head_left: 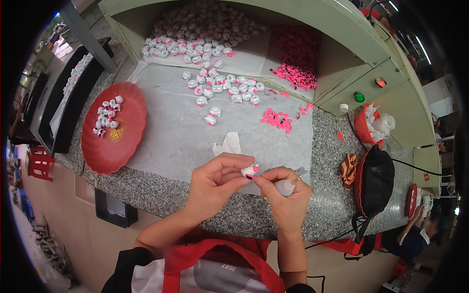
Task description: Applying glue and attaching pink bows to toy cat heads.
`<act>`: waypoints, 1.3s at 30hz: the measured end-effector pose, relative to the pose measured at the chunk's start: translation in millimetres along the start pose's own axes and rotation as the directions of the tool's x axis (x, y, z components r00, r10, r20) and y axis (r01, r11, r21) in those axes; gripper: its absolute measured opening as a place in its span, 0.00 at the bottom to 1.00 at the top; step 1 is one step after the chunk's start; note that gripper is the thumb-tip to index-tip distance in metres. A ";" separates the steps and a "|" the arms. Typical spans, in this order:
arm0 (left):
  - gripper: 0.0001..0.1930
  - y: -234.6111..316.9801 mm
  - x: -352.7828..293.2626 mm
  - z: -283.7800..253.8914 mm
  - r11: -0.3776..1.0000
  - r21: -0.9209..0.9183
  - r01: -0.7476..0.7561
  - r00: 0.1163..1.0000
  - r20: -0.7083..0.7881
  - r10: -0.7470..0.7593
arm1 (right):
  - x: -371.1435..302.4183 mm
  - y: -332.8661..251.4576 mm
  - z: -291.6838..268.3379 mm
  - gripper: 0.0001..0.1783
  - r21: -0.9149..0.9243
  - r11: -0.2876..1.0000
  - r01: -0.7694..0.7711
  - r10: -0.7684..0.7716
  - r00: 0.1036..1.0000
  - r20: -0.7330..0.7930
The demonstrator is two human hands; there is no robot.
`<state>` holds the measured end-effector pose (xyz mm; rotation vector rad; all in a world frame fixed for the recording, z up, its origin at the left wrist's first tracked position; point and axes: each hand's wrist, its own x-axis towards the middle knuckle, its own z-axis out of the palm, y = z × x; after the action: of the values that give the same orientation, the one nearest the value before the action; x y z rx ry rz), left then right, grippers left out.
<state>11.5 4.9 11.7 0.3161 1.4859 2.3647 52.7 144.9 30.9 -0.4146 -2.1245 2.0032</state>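
Note:
My left hand pinches a small white rounded piece with pink and black parts on it, held over the near edge of the paper-covered worktop. Close beside it, my right hand has a small white squeeze bottle with a thin tip tucked in its grip. Its thumb and forefinger meet at the white piece; whether they hold a tiny part cannot be made out. Just beyond my hands lies a torn scrap of white paper. Many similar white pieces and small pink parts are spread farther off.
A red scalloped plate with finished-looking pieces stands at left. Inside the green cabinet are heaps of white pieces and pink parts. At right are a red basket, a black pouch and cables. Another person sits far right.

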 end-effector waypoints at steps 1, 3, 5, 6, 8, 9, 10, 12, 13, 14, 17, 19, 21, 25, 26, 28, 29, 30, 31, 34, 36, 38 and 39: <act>0.14 2.9 -0.7 -0.4 1.000 -0.029 0.010 1.000 0.023 -0.010 | -1.0 0.6 1.7 0.07 -0.002 1.000 0.000 0.000 1.000 -0.001; 0.14 4.0 -1.9 -2.1 0.998 -0.056 0.021 0.999 0.042 -0.019 | -3.4 1.1 5.6 0.07 -0.017 0.997 0.081 -0.081 0.997 -0.015; 0.13 1.2 0.0 -5.0 0.998 -0.065 -0.027 0.998 0.054 0.031 | -3.9 0.6 6.2 0.08 -0.003 0.997 0.083 -0.083 0.997 0.006; 0.13 1.8 -0.2 -5.3 0.998 -0.063 -0.028 0.998 0.053 0.031 | -3.5 0.2 6.5 0.08 0.011 0.996 0.086 -0.086 0.996 0.024; 0.13 3.2 -1.9 -4.3 0.985 -0.142 0.098 0.995 0.027 -0.095 | -3.6 -1.9 5.4 0.10 -0.006 0.997 0.073 -0.073 0.997 0.027; 0.13 2.6 -2.3 -3.6 0.985 -0.140 0.098 0.995 0.028 -0.096 | -4.0 -2.5 4.2 0.11 -0.023 0.998 0.060 -0.060 0.998 0.029; 0.13 1.4 -2.4 -2.8 0.989 -0.117 0.086 0.995 0.056 -0.080 | -3.8 -1.9 2.8 0.11 -0.021 0.998 0.060 -0.059 0.998 0.028; 0.13 -1.4 -1.9 -2.5 0.993 -0.092 0.077 0.994 0.089 -0.069 | -2.4 0.2 0.3 0.13 -0.074 0.983 0.170 -0.165 0.984 0.065; 0.14 -2.6 -1.8 -3.0 0.996 -0.079 0.045 0.994 0.101 -0.037 | -1.8 0.4 -0.3 0.13 -0.073 0.983 0.169 -0.164 0.984 0.062; 0.14 -3.3 -1.7 -2.9 0.998 -0.067 0.012 0.994 0.112 -0.004 | -0.9 0.4 -0.9 0.12 -0.061 0.985 0.161 -0.156 0.985 0.070; 0.14 -3.9 -1.3 0.7 0.999 -0.023 0.025 0.997 0.068 -0.023 | 2.5 5.1 -4.0 0.11 -0.043 0.988 0.152 -0.147 0.985 0.091; 0.13 -5.0 1.0 0.0 0.996 -0.020 0.087 0.996 0.032 -0.086 | 6.2 11.8 -6.0 0.11 -0.038 0.988 0.152 -0.148 0.984 0.102; 0.13 -9.9 3.5 -2.9 0.989 -0.020 0.148 0.989 0.000 -0.148 | 10.8 18.7 -7.1 0.10 0.032 0.999 0.029 -0.033 0.991 0.133; 0.13 -16.2 6.5 -8.7 0.938 -0.230 0.260 0.957 -0.070 -0.282 | 11.3 25.3 0.2 0.11 -0.067 0.984 0.163 -0.154 0.981 0.115; 0.12 -15.0 6.6 -8.4 0.893 -0.336 0.300 0.932 -0.097 -0.350 | 8.2 19.6 4.4 0.12 -0.021 0.978 0.210 -0.208 0.975 0.077; 0.13 -12.1 3.7 -7.0 0.933 -0.248 0.259 0.952 -0.099 -0.290 | 6.4 17.1 5.4 0.12 0.025 0.966 0.257 -0.258 0.965 0.042; 0.13 -10.3 2.2 -5.9 0.963 -0.157 0.218 0.969 -0.087 -0.233 | 7.0 19.0 2.5 0.13 0.030 0.953 0.302 -0.303 0.949 0.084; 0.13 -5.5 -0.3 -3.8 0.963 -0.159 0.217 0.969 -0.087 -0.233 | 8.0 21.0 -0.4 0.13 0.037 0.938 0.345 -0.346 0.930 0.126; 0.13 1.1 -3.5 -1.4 0.985 -0.101 0.138 0.988 -0.053 -0.144 | 9.2 23.6 -3.3 0.13 0.036 0.938 0.345 -0.347 0.929 0.127; 0.15 3.6 -6.6 -7.9 0.996 0.088 0.021 0.998 0.058 -0.026 | 12.7 28.5 -9.0 0.13 0.137 0.956 0.259 -0.286 0.930 0.230; 0.15 1.7 -9.2 -13.2 0.976 0.217 -0.023 0.992 0.126 -0.004 | 11.9 28.2 -7.5 0.12 0.238 0.965 0.110 -0.181 0.936 0.302; 0.16 -0.1 -11.7 -17.2 0.988 0.157 0.016 0.992 0.123 -0.035 | 11.1 27.8 -3.0 0.11 0.294 0.955 0.034 -0.125 0.947 0.297; 0.16 1.9 -11.6 -17.8 0.988 0.152 0.013 0.992 0.119 -0.032 | 10.7 27.6 -0.2 0.10 0.352 0.935 -0.042 -0.066 0.954 0.291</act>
<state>15.6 -15.1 5.7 0.4680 1.6045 2.1787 44.6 149.9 2.8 -0.0383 -1.8387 2.5111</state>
